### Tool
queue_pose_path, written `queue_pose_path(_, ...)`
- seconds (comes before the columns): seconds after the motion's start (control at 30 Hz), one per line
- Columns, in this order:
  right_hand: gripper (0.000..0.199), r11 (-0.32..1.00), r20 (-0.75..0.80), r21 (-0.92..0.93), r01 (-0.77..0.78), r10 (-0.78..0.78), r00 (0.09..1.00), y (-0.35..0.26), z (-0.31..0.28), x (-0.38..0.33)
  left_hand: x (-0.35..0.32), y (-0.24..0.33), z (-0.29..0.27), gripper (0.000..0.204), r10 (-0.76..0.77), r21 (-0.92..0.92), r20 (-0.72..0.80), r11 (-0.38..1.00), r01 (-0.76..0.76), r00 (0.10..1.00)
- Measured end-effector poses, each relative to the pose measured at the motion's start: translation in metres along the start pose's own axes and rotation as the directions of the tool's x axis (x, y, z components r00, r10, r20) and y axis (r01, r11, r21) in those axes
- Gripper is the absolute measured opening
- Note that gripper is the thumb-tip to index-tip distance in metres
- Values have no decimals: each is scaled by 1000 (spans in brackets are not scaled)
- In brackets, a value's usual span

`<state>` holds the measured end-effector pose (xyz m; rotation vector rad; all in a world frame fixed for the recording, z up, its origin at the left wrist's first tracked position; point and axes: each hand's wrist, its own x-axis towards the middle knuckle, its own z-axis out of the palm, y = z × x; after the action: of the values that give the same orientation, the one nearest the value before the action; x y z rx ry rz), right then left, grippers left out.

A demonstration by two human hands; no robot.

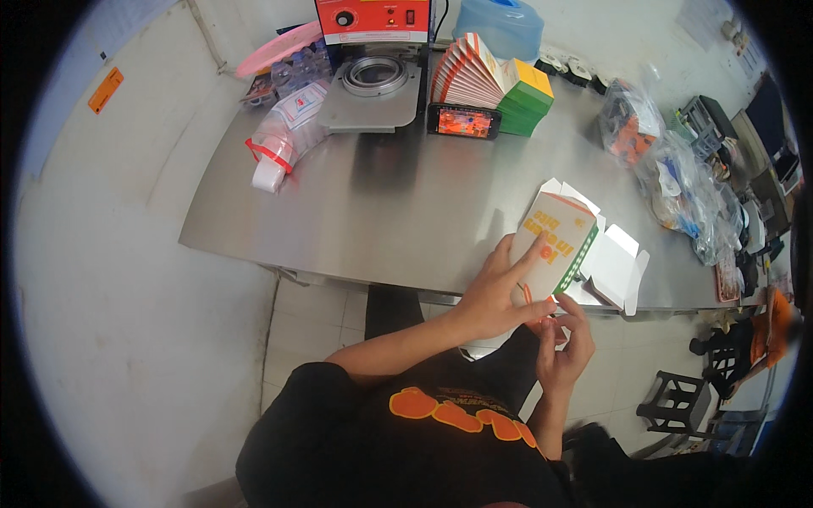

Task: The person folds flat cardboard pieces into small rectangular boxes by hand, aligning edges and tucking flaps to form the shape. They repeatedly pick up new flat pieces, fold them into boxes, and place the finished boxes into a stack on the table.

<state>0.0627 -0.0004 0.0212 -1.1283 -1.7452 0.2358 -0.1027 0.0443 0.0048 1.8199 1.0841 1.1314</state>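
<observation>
A small paper box [555, 241], white with yellow and orange print and a green side, is tilted over the front edge of the metal table [339, 216]. My left hand [495, 292] is wrapped round its left side, the fingers spread along the printed face. At the box's near end, my right hand [566, 347] has thumb and fingers pinched together against the end flap. White flaps stand out at the far end. Just right of the box lies another unfolded white carton [616, 262], inner side up, partly hidden behind it.
A red sealing machine [373, 21] stands at the back, beside a clear bag of stacked cups [284, 140]. Right of it are a propped phone [464, 121], fanned flat cartons [461, 76] and a water jug [498, 30]. Plastic bags [673, 195] line the right side; a stool [677, 402] stands on the floor.
</observation>
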Motion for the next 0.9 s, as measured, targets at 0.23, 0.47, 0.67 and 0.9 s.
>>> queue_pose_path(0.23,17,996,3,-69,62,-62,998,14,5,-14,-6,-7,8,88,1,44,12,999,-2,1000)
queue_pose_path(0.47,15,995,-67,100,-16,23,997,16,12,-24,-6,-10,11,88,19,63,-43,998,-16,999)
queue_pose_path(0.67,7,967,162,227,-117,81,983,17,0,-13,-6,-12,11,86,39,101,-81,994,-31,996)
queue_pose_path(0.9,7,980,121,136,-147,131,984,12,6,-9,-5,-20,15,85,28,76,-68,997,-23,997)
